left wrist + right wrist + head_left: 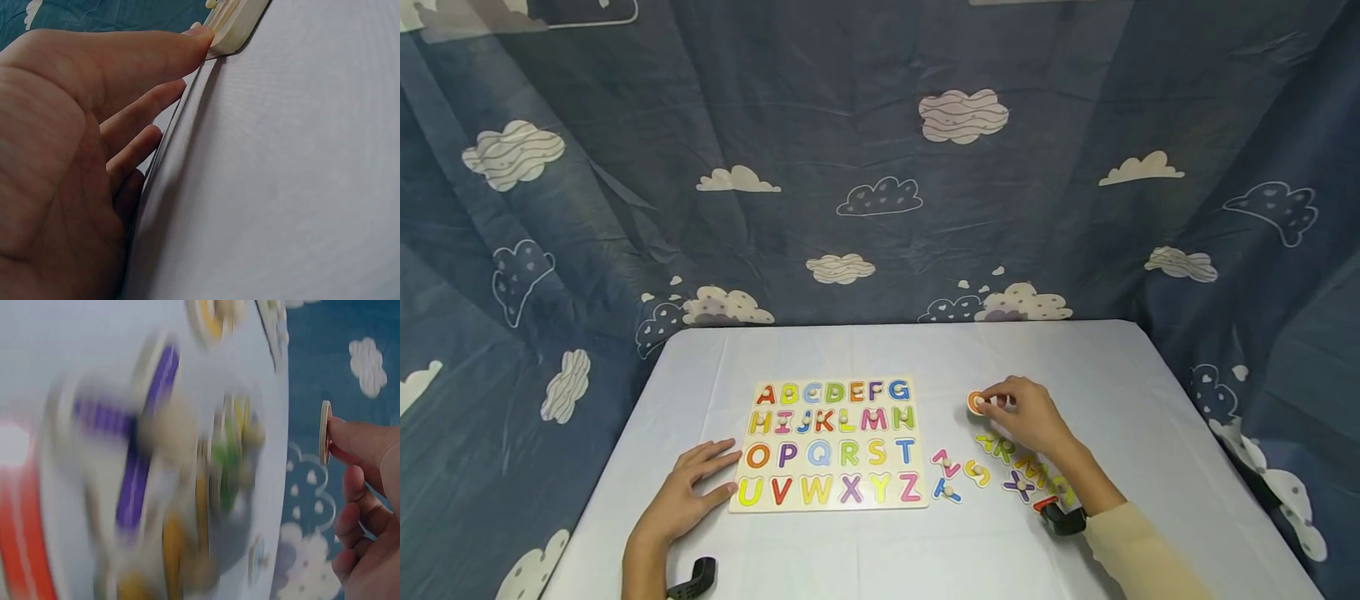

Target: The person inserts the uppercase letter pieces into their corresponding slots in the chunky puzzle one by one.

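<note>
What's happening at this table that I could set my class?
A person is working an alphabet puzzle board. Their right hand pinches a round orange piece, apparently the letter O, while the left hand touches the board's left edge. Knobbed letters sit in the top two rows; loose letters lie to the board's right.

Tabletop [865,550] leaves a passage along the near side of the letter board [891,454] and behind it, up to the cloud-print curtain [865,242]; knobs [843,420] stick up from the board's two far rows, while its near rows lie flat; the left hand [681,500] blocks part of the left edge; loose letters [946,463] crowd the right; the right hand [1026,417], pinching a round piece [974,403], obstructs beyond them.
</note>
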Demonstrator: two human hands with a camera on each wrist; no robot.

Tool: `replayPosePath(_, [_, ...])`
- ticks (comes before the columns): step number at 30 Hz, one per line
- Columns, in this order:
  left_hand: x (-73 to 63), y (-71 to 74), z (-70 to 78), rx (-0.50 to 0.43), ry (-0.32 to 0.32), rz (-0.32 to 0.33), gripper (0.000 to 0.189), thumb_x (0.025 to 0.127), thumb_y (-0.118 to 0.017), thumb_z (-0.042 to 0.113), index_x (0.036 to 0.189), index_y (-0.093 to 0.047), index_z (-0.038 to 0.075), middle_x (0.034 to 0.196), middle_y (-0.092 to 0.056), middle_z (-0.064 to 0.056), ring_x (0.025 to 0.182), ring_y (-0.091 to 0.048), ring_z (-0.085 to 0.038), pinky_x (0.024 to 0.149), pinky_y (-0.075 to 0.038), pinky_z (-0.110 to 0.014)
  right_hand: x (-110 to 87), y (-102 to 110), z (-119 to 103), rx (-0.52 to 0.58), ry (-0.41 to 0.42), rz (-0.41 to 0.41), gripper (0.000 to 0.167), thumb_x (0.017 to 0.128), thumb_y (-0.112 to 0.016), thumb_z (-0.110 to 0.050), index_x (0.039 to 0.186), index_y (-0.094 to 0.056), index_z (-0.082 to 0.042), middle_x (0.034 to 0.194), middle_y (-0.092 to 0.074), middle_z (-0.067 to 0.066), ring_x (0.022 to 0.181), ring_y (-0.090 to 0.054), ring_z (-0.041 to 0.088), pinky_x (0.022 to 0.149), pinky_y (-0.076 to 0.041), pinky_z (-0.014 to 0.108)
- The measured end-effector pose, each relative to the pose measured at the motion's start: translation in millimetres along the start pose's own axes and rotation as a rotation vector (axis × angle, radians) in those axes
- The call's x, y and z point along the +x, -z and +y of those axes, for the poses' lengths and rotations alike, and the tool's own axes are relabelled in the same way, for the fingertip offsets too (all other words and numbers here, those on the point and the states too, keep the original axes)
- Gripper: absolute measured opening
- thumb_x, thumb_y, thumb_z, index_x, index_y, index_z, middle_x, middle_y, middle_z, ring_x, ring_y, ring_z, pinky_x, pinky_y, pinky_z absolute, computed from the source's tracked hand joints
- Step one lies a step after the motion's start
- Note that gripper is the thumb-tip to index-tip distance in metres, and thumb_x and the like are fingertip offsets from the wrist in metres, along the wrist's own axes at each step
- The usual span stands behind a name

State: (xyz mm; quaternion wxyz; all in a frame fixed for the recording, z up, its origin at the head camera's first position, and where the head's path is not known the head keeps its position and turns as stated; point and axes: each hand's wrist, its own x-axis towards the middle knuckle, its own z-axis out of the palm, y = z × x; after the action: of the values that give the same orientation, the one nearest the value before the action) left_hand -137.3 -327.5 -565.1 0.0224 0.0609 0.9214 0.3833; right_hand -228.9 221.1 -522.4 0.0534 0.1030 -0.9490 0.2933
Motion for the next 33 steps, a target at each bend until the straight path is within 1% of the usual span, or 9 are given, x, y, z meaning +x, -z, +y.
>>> replayPosePath(6, [2.1, -1.4, -0.6, 0.007, -0.005, 0.001, 0.051, 0.088, -0.082, 0.031, 0.134, -0.07, 0.012, 0.155, -0.052, -0.012, 0.15, -0.028, -0.041, 0.115, -0.023, -0.077, 3.4, -25.0, -34.3, 0.049, 0.075, -0.018, 0.018, 0.089, -0.083, -0.029, 0.102, -0.082, -0.017, 0.078, -0.06, -0.009, 0.08, -0.05, 0.016, 0.068, -0.04, 0.028])
replayPosePath(9, [3.9, -4.1, -1.3, 0.002, -0.004, 0.002, 0.051, 0.088, -0.082, 0.031, 0.134, -0.07, 0.013, 0.155, -0.052, -0.011, 0.15, -0.028, -0.04, 0.115, -0.023, -0.077, 6.5, -36.6, -51.3, 0.064, 0.106, -0.041, 0.015, 0.089, -0.082, -0.029, 0.1, -0.082, -0.02, 0.077, -0.057, -0.011, 0.081, -0.05, 0.015, 0.071, -0.04, 0.029])
replayPosePath(12, [4.8, -6.1, -0.8, -0.001, -0.006, -0.003, 0.052, 0.088, -0.081, 0.032, 0.135, -0.07, 0.013, 0.156, -0.051, -0.011, 0.15, -0.028, -0.04, 0.116, -0.023, -0.077, 10.3, -47.3, -68.7, 0.071, 0.148, -0.046, 0.01, 0.089, -0.083, -0.027, 0.098, -0.082, -0.022, 0.075, -0.056, -0.013, 0.079, -0.049, 0.014, 0.071, -0.039, 0.028])
replayPosePath(16, [2.6, -3.9, 2.0, 0.016, -0.005, 0.002, 0.051, 0.088, -0.082, 0.033, 0.134, -0.07, 0.013, 0.155, -0.052, -0.012, 0.149, -0.029, -0.04, 0.116, -0.024, -0.076, 14.4, -61.7, -95.2, 0.09, 0.225, -0.051, 0.009, 0.089, -0.082, -0.029, 0.095, -0.082, -0.022, 0.074, -0.058, -0.015, 0.076, -0.051, 0.014, 0.07, -0.039, 0.026])
replayPosePath(20, [0.4, -0.9, 2.7, 0.021, -0.012, 0.012, 0.051, 0.087, -0.082, 0.032, 0.133, -0.071, 0.012, 0.154, -0.053, -0.012, 0.149, -0.03, -0.041, 0.115, -0.024, -0.076, 19.1, -77.1, -118.0, 0.101, 0.283, -0.06, 0.011, 0.089, -0.082, -0.032, 0.094, -0.081, -0.022, 0.074, -0.061, -0.016, 0.075, -0.054, 0.014, 0.072, -0.041, 0.026])
replayPosePath(23, [0.8, -0.2, 1.1, 0.016, -0.02, 0.007, 0.051, 0.088, -0.082, 0.033, 0.134, -0.07, 0.013, 0.155, -0.053, -0.011, 0.149, -0.029, -0.04, 0.115, -0.024, -0.076, 23.5, -88.9, -131.5, 0.1, 0.303, -0.054, 0.011, 0.089, -0.082, -0.033, 0.092, -0.081, -0.022, 0.073, -0.061, -0.016, 0.073, -0.053, 0.011, 0.073, -0.042, 0.025])
replayPosePath(27, [1.6, -0.5, -1.8, 0.009, -0.007, 0.002, 0.051, 0.087, -0.083, 0.031, 0.134, -0.071, 0.014, 0.155, -0.053, -0.01, 0.15, -0.029, -0.04, 0.116, -0.024, -0.076, 27.3, -103.5, -150.6, 0.103, 0.331, -0.074, 0.012, 0.089, -0.082, -0.034, 0.091, -0.082, -0.022, 0.073, -0.062, -0.014, 0.07, -0.049, 0.006, 0.072, -0.041, 0.024])
replayPosePath(33, [0.7, -0.6, -5.0, 0.001, 0.008, 0.011, 0.051, 0.087, -0.083, 0.029, 0.134, -0.07, 0.014, 0.155, -0.053, -0.009, 0.15, -0.029, -0.039, 0.117, -0.024, -0.075, 29.2, -129.8, -189.0, 0.108, 0.371, -0.099, 0.014, 0.09, -0.081, -0.036, 0.092, -0.082, -0.022, 0.075, -0.063, -0.013, 0.074, -0.048, 0.005, 0.073, -0.041, 0.023])
